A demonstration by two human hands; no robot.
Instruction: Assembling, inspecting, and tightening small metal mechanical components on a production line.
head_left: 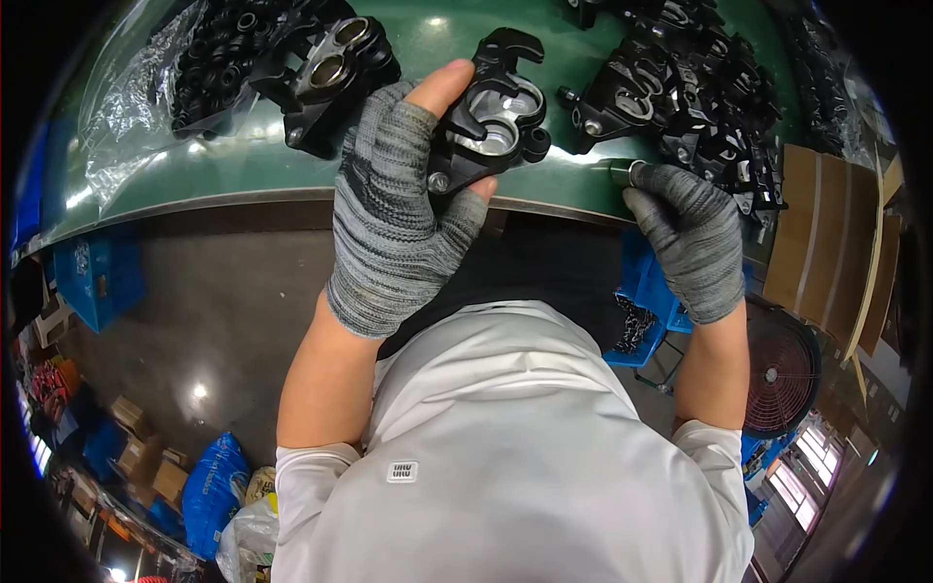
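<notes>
My left hand (394,209), in a grey knitted glove with bare fingertips, is closed around a black brake caliper (503,102). Its two round bores show bare silver metal and face up. Over by the table's front edge, my right hand (692,238), gloved alike, pinches a small shiny metal cylinder (623,173), apart from the caliper. Just left of the held part lies another black caliper (335,83) with two ringed bores. A heap of similar black calipers (671,102) sits beyond my right hand.
Small black rings (219,63) lie in clear plastic at the back left of the green table (253,170). Cardboard (826,243) stands at the right edge, above a round fan (773,374). Blue crates (97,277) and a blue sack (214,496) are down on the floor side.
</notes>
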